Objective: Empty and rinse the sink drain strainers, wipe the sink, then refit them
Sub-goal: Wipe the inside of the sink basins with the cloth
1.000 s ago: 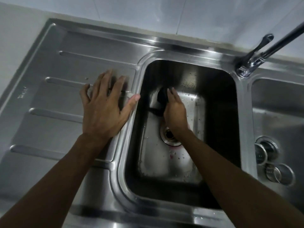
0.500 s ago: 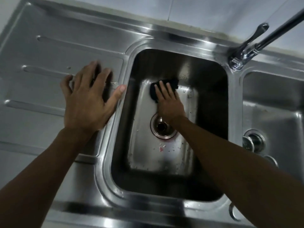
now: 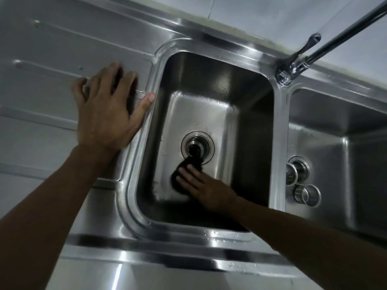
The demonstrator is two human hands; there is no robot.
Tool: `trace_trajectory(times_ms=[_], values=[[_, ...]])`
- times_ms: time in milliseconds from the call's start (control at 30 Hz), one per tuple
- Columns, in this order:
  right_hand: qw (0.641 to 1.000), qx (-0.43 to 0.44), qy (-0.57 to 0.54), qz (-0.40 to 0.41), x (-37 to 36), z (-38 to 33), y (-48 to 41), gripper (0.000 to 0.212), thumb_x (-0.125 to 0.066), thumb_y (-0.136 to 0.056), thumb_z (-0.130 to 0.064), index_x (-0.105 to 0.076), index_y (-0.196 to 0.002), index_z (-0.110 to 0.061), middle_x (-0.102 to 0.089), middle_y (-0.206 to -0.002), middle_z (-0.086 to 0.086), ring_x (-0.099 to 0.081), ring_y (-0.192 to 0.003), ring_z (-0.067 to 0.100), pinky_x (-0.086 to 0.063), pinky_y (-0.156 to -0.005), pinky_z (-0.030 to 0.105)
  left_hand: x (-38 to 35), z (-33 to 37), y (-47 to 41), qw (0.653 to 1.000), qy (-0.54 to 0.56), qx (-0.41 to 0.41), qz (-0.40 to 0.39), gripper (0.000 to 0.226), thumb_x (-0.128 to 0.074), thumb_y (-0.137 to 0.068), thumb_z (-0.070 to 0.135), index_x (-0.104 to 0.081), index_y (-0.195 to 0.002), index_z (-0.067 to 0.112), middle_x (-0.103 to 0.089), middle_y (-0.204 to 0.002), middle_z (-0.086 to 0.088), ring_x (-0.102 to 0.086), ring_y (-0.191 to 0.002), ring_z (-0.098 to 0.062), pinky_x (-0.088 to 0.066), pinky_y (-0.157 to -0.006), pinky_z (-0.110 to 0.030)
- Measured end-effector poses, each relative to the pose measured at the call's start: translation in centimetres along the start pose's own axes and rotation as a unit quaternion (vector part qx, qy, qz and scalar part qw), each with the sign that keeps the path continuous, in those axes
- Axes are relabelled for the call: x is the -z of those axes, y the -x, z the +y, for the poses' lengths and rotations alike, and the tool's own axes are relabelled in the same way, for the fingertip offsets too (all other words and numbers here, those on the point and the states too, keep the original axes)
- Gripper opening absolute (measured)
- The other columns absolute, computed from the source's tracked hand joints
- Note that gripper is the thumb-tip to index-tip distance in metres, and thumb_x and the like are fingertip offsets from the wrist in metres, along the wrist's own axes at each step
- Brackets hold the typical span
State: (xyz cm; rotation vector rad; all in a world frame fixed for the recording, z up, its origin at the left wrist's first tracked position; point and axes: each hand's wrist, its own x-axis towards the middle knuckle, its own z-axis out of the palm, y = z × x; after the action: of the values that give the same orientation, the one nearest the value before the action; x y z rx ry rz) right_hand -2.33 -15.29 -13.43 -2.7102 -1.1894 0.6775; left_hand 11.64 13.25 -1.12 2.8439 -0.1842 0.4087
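At the far left, the ribbed drainboard (image 3: pixel 41 97) is seen, with the left hand (image 3: pixel 104 114) laid flat on it, fingers spread apart and gripping nothing, its thumb at the basin's rim as a brace. In the left basin (image 3: pixel 247 105), the open drain (image 3: pixel 198 147) is exposed without its strainer. The right hand (image 3: pixel 206 188), fingers extended together, is pressed flat on a dark cloth (image 3: pixel 186 174) at about 7 o'clock from the drain, touching its ring. Compared with half a second earlier, when the cloth was held at 12 o'clock from the drain, the near half of the floor is now being covered; wiping is judged well advanced. At the far right, the two removed strainers (image 3: pixel 306 194) are lying in the second basin (image 3: pixel 360 164), beside its drain, not yet refitted. The tap (image 3: pixel 297 63) is mounted at 1 o'clock.
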Motion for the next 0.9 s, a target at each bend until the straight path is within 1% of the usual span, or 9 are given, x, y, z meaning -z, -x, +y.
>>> trace_trajectory(times_ms=[33,100,267,400,500,600,700,767,900], values=[[0.999,0.050,0.015,0.012,-0.2,-0.5,-1.5,0.063,-0.029,-0.099,-0.018,-0.024,-0.161,-0.010,-0.019,-0.168,0.014,-0.016,-0.155,0.037,-0.029,-0.122,0.049,-0.1,0.0,0.0,1.000,-0.003,-0.001,0.006,0.067,-0.028,-0.104,0.069,-0.053,-0.141,0.019,-0.044,-0.155,-0.012,-0.043,-0.139,-0.031,-0.022,-0.116,-0.053],[0.998,0.044,0.020,0.031,0.2,-1.5,-4.9,0.063,-0.030,-0.101,-0.024,-0.020,-0.162,-0.014,-0.014,-0.170,0.010,-0.012,-0.157,0.031,-0.022,-0.124,0.048,-0.1,0.0,0.1,1.000,-0.007,-0.005,0.007,0.066,-0.029,-0.104,0.068,-0.053,-0.141,0.019,-0.044,-0.154,-0.012,-0.044,-0.139,-0.030,-0.023,-0.115,-0.052],[0.976,-0.192,-0.009,0.100,2.3,1.5,-9.5,0.066,-0.035,-0.105,-0.034,-0.013,-0.163,-0.013,-0.009,-0.171,0.009,-0.005,-0.158,0.030,-0.021,-0.124,0.052,-0.3,-0.4,0.0,1.000,0.000,-0.006,0.003,0.067,-0.029,-0.104,0.068,-0.053,-0.142,0.018,-0.043,-0.155,-0.012,-0.041,-0.142,-0.030,-0.021,-0.116,-0.053],[0.916,-0.390,-0.026,0.090,2.7,5.5,-6.8,0.066,-0.021,-0.109,-0.040,0.006,-0.162,-0.011,0.010,-0.170,0.012,0.011,-0.157,0.031,-0.007,-0.128,0.051,-0.5,-0.4,0.2,1.000,0.007,-0.008,-0.002,0.066,-0.030,-0.104,0.067,-0.053,-0.141,0.018,-0.043,-0.155,-0.012,-0.041,-0.142,-0.029,-0.021,-0.117,-0.054],[0.868,-0.487,-0.057,0.080,1.7,3.9,-2.8,0.066,-0.023,-0.109,-0.037,-0.003,-0.162,-0.005,0.007,-0.170,0.016,0.006,-0.158,0.031,-0.010,-0.127,0.050,-0.5,-0.1,0.4,1.000,0.007,-0.007,0.000,0.066,-0.029,-0.104,0.068,-0.053,-0.141,0.019,-0.044,-0.155,-0.013,-0.042,-0.141,-0.030,-0.022,-0.116,-0.054],[0.899,-0.429,-0.066,0.059,0.4,0.5,-1.8,0.067,-0.030,-0.105,-0.031,-0.007,-0.162,-0.005,0.002,-0.170,0.018,0.000,-0.157,0.037,-0.017,-0.125,0.055,-0.1,-0.2,-0.1,1.000,0.015,-0.011,-0.006,0.067,-0.028,-0.104,0.068,-0.052,-0.141,0.018,-0.043,-0.154,-0.013,-0.042,-0.141,-0.031,-0.021,-0.116,-0.054],[0.981,-0.186,-0.027,0.052,0.0,-0.7,-2.3,0.066,-0.034,-0.101,-0.029,-0.015,-0.162,-0.012,-0.011,-0.170,0.013,-0.012,-0.156,0.037,-0.018,-0.125,0.054,-0.1,0.0,0.0,1.000,0.014,-0.009,-0.004,0.068,-0.028,-0.103,0.069,-0.053,-0.141,0.018,-0.043,-0.154,-0.013,-0.041,-0.142,-0.030,-0.021,-0.116,-0.055],[0.994,-0.093,0.008,0.053,0.4,0.2,-3.5,0.063,-0.033,-0.104,-0.032,-0.017,-0.162,-0.014,-0.015,-0.170,0.011,-0.016,-0.156,0.034,-0.018,-0.123,0.049,-0.2,0.0,0.1,1.000,0.012,-0.005,-0.003,0.068,-0.028,-0.103,0.069,-0.053,-0.141,0.018,-0.043,-0.155,-0.013,-0.041,-0.142,-0.030,-0.021,-0.116,-0.054],[0.971,-0.192,-0.003,0.142,2.6,2.2,-9.5,0.059,-0.033,-0.107,-0.030,-0.023,-0.161,-0.008,-0.021,-0.168,0.015,-0.016,-0.156,0.034,-0.027,-0.122,0.053,-0.2,-0.1,-0.1,1.000,0.000,-0.008,0.001,0.068,-0.028,-0.103,0.069,-0.052,-0.141,0.018,-0.043,-0.155,-0.012,-0.042,-0.141,-0.029,-0.021,-0.116,-0.053]])
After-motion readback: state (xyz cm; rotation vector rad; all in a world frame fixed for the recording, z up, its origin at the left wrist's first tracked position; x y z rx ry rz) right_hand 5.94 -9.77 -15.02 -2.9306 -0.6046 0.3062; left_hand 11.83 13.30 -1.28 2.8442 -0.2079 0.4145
